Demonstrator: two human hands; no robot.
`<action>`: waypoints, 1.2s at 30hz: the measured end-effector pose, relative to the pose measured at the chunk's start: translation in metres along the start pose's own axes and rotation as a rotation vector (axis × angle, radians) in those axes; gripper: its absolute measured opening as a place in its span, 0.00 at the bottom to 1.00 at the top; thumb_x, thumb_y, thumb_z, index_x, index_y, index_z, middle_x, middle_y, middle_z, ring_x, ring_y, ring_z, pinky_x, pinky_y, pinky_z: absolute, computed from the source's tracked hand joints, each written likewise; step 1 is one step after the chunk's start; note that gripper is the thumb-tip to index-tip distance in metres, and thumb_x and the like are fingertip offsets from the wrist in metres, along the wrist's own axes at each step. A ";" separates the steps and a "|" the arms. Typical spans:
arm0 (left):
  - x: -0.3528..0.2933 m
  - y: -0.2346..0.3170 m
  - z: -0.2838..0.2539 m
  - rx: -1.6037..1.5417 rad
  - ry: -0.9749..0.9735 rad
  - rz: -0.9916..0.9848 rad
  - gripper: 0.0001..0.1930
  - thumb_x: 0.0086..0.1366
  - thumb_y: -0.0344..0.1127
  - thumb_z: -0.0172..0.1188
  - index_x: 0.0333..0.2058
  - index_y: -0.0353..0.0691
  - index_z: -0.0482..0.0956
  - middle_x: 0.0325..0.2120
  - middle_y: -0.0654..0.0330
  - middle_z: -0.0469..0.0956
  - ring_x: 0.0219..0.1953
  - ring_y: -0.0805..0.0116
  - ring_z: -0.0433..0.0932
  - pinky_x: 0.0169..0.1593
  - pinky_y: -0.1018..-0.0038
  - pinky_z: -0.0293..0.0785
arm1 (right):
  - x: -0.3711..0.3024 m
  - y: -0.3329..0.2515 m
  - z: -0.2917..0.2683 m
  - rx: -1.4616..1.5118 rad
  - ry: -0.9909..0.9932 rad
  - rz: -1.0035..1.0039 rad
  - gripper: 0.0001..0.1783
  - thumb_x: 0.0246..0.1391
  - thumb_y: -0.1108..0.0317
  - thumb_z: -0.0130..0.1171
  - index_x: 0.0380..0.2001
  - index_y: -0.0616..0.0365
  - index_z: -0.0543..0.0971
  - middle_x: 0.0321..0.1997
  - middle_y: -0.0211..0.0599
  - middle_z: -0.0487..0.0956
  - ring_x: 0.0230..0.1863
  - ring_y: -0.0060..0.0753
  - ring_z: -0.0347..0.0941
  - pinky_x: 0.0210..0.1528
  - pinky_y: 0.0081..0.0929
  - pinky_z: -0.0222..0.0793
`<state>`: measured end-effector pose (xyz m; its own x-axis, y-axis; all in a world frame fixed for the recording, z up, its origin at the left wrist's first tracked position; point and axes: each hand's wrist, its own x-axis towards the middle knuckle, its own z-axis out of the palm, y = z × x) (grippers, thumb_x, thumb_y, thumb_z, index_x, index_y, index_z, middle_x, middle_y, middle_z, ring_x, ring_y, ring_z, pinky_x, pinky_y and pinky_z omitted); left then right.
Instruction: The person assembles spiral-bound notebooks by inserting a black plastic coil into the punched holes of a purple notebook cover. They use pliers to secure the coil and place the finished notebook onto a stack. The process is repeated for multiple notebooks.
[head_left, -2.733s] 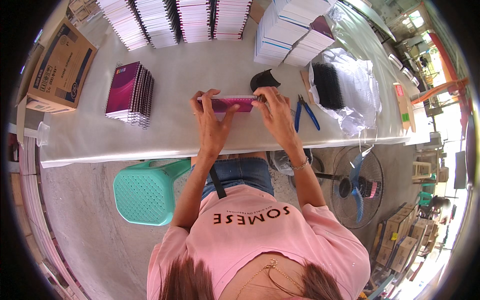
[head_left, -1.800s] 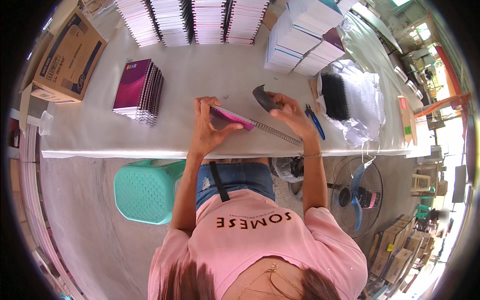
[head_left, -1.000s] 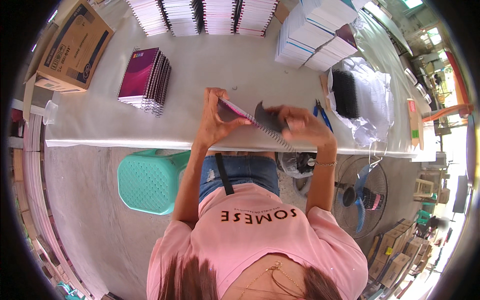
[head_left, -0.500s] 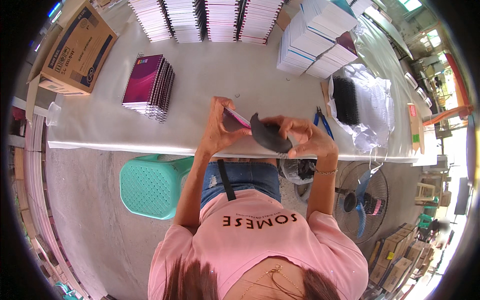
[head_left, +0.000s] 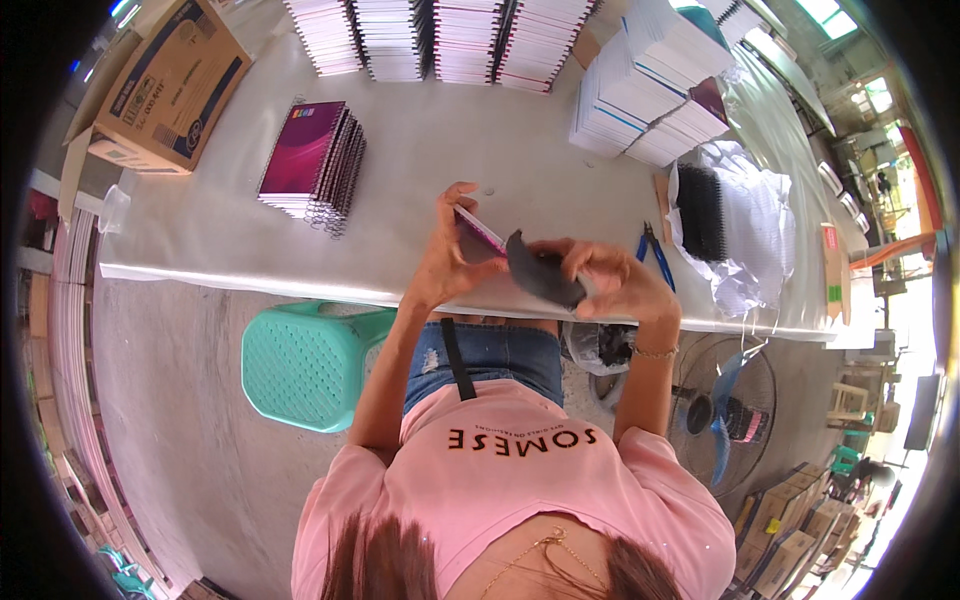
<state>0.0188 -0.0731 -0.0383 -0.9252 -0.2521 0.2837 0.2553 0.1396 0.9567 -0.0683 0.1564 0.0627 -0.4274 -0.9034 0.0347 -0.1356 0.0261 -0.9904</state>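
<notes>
Just above the table's near edge, my left hand (head_left: 436, 262) grips a thin notebook (head_left: 482, 230) with a purple cover, tilted on its edge. Its thumb and fingers are on opposite sides of it. My right hand (head_left: 628, 284) holds a dark, curved, flexible sheet (head_left: 535, 272) at the notebook's right end. The sheet is bent and slightly blurred; whether it is joined to the notebook I cannot tell. Past my left hand lies a stack of purple spiral notebooks (head_left: 302, 148). Blue-handled pliers (head_left: 656, 254) rest on the table to the right of my right hand.
Black binding coils (head_left: 699, 212) lie on white wrapping (head_left: 757, 225) at the right. Along the back stand stacked spiral notebooks (head_left: 465, 42) and paper blocks (head_left: 655, 110). A cardboard box (head_left: 178, 95) is at far left. Below are a green stool (head_left: 300, 368) and a fan (head_left: 718, 412).
The view has swung a little, so the table's things sit farther right in the picture. Both hands keep their grips, and the dark sheet is slightly shifted and blurred.
</notes>
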 end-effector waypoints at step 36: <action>-0.001 0.008 0.001 0.043 -0.084 0.055 0.42 0.49 0.40 0.77 0.57 0.39 0.58 0.48 0.59 0.62 0.53 0.64 0.63 0.59 0.70 0.59 | 0.036 0.022 0.002 -0.465 0.326 0.137 0.22 0.47 0.59 0.72 0.43 0.60 0.81 0.58 0.45 0.76 0.59 0.42 0.70 0.63 0.34 0.60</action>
<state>0.0212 -0.0705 -0.0314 -0.9310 -0.1617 0.3272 0.2955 0.1926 0.9357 -0.0849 0.1242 0.0416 -0.7116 -0.7022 0.0222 -0.4063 0.3855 -0.8285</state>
